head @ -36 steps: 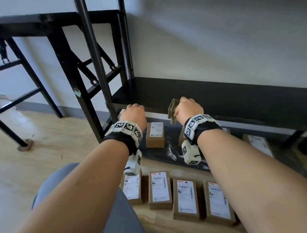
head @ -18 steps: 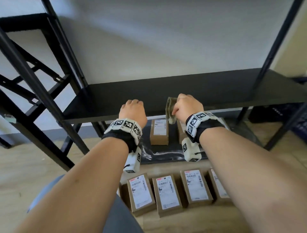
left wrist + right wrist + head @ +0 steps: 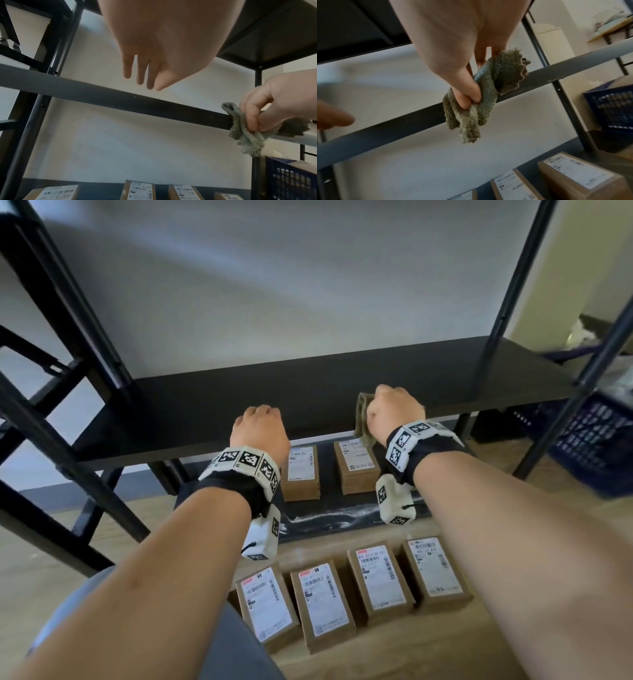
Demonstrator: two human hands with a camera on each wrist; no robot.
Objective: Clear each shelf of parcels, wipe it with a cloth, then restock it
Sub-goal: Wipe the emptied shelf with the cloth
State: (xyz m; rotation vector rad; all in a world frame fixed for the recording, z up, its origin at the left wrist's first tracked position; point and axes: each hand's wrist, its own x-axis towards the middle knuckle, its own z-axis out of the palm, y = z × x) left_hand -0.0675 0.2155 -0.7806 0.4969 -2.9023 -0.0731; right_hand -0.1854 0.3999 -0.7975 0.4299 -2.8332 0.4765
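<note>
An empty black shelf board (image 3: pixel 308 398) crosses the head view at mid height. My right hand (image 3: pixel 394 412) hovers over its front edge and grips a bunched grey-green cloth (image 3: pixel 362 419), with thumb and fingers curled round the cloth (image 3: pixel 481 97). My left hand (image 3: pixel 260 429) is to its left above the same edge, fingers (image 3: pixel 142 73) straight and holding nothing. Two brown labelled parcels (image 3: pixel 301 472) (image 3: pixel 356 467) lie on the bottom shelf below. Several more parcels (image 3: pixel 342 594) lie in a row on the wooden floor in front.
Black uprights stand at the left (image 3: pixel 68 344) and right (image 3: pixel 510 275) of the shelf, with cross braces at the left. A dark blue crate (image 3: pixel 592 440) sits on the floor at the right. A white wall is behind. My knee (image 3: pixel 137 628) is at the bottom.
The view has swung to the right, so the whole shelf board now shows. My right hand with the cloth has shifted right along the front edge; my left hand stays near the same spot.
</note>
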